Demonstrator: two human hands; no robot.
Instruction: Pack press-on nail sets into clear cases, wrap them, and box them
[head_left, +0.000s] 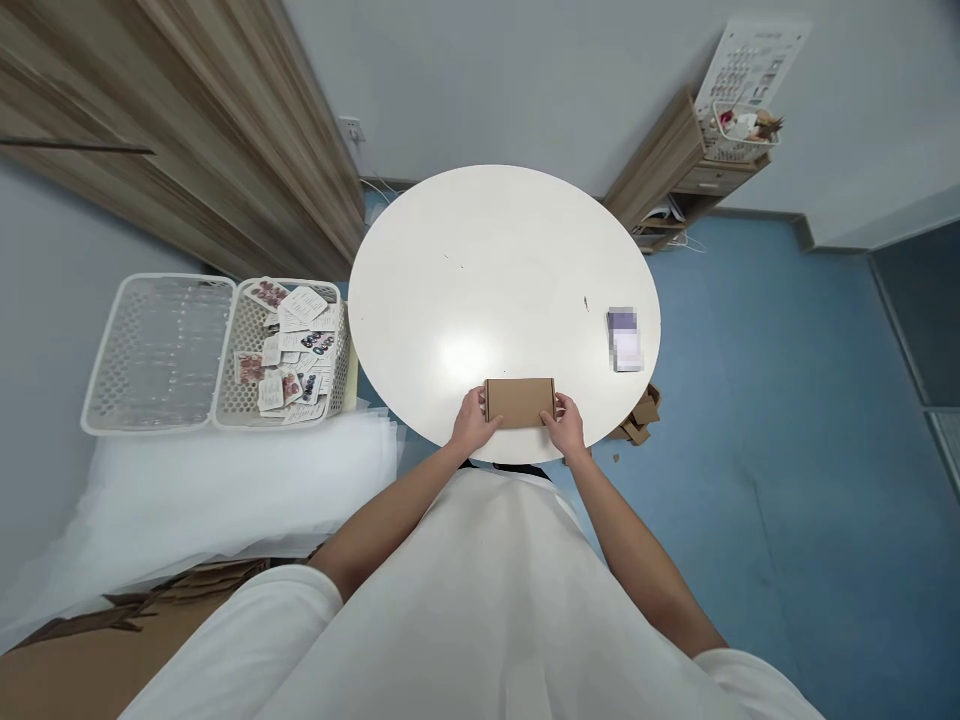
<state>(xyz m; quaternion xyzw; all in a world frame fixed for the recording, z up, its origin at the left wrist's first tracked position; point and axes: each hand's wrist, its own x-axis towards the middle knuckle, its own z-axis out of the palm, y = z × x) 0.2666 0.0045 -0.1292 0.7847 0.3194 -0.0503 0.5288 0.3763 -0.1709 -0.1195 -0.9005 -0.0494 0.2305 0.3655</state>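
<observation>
A small brown cardboard box, its lid closed flat, is at the near edge of the white oval table. My left hand grips the box's left end, thumb on the near edge and fingers along the side. At the opposite end my right hand holds the box the same way. The undersides of the fingers and the bottom of the box are hidden.
A blurred purple and white item lies on the table's right side. To the left, a white basket holds several printed cards beside a second basket with clear plastic. Cardboard pieces lie on the floor at right, below a wooden cabinet.
</observation>
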